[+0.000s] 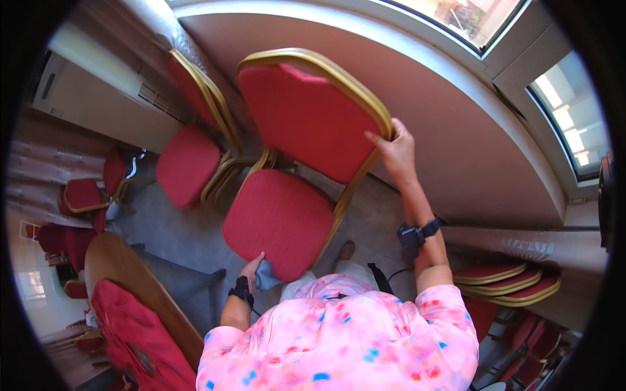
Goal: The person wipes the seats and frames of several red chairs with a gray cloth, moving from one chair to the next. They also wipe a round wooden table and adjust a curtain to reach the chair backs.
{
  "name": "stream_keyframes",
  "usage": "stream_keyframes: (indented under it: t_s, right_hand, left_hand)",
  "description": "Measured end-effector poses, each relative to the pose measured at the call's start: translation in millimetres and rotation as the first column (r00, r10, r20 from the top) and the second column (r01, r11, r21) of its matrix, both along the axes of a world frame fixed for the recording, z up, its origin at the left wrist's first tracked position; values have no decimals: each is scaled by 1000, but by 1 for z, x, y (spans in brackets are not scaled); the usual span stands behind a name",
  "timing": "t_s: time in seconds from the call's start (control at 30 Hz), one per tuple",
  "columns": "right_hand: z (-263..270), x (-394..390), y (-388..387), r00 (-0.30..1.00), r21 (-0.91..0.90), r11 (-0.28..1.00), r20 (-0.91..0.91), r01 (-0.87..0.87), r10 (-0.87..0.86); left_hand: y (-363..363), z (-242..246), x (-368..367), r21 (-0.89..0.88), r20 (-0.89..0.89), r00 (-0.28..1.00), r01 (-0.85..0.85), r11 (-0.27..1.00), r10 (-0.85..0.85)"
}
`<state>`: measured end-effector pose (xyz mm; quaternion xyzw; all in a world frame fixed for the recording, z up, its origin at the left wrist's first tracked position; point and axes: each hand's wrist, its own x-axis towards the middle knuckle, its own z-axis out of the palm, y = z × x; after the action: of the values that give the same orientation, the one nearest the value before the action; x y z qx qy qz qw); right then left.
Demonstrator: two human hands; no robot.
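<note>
Right before me stands a banquet chair (pixel 303 117) with a red upholstered back and a gold metal frame. My right hand (pixel 398 149) grips the right side of its backrest frame, thumb on the red front. At the front edge of the red seat pad (pixel 281 220) is my left hand (pixel 249 271), its thumb on top of the seat. A grey-blue cloth (pixel 266 275) is bunched in that hand against the seat's edge. The left fingers are partly hidden under the seat.
Stacked red and gold chairs (pixel 188 166) stand to the left. More stacked chairs (pixel 508 283) are behind me on the right. A round wooden table top (pixel 132 264) with a red cloth (pixel 142 337) lies at lower left. The wall (pixel 469 146) and window run along the right.
</note>
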<state>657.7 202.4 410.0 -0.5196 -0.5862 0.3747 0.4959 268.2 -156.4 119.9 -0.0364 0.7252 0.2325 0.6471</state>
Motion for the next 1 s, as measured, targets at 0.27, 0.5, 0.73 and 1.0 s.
stream_keyframes:
  t_s: [0.27, 0.5, 0.73, 1.0]
  right_hand:
    - [-18, 29, 81, 988, 118, 991, 131, 69, -84]
    - [-44, 32, 95, 972, 155, 967, 95, 200, -216]
    - [-118, -38, -9, 626, 270, 784, 483, 559, -612]
    - [-223, -265, -206, 818, -927, 39, -308, -372, 486]
  left_hand:
    - [65, 10, 32, 173, 162, 986, -67, 983, 39]
    - [63, 29, 32, 221, 233, 972, -83, 972, 30]
    - [26, 12, -19, 233, 177, 963, 160, 959, -203]
    - [17, 76, -148, 204, 695, 719, -180, 962, -13]
